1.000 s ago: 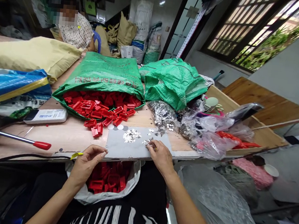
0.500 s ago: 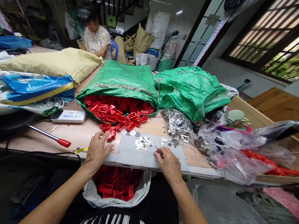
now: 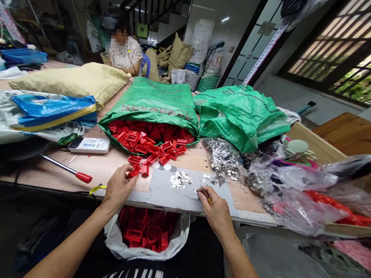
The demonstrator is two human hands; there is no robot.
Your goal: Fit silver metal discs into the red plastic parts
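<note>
My left hand (image 3: 119, 187) is closed at the near edge of the red pile, its fingertips pinching a small red plastic piece (image 3: 133, 171). Just right of it, another red box-like piece (image 3: 145, 168) stands on the table. A slim pointed tool (image 3: 210, 200) with a yellowish handle is gripped in my right hand (image 3: 216, 209); its tip points left over a grey mat (image 3: 169, 201). Small shiny metal pieces (image 3: 180, 180) lie heaped on that mat, between my hands. Whether the tool's tip touches a metal piece is too small to tell.
A green sack (image 3: 156, 99) spills red pieces toward me. Below the table edge, a white bag (image 3: 180, 243) holds more. A clear bag of metal pieces (image 3: 221, 155) lies right; a red-tipped lever (image 3: 83, 177) juts in from the left. A person (image 3: 126, 52) sits across the table.
My left fingers have closed on a red piece beside the standing one. My right hand has shifted slightly away from the metal heap, with the tool still in it. The view has moved a little.
</note>
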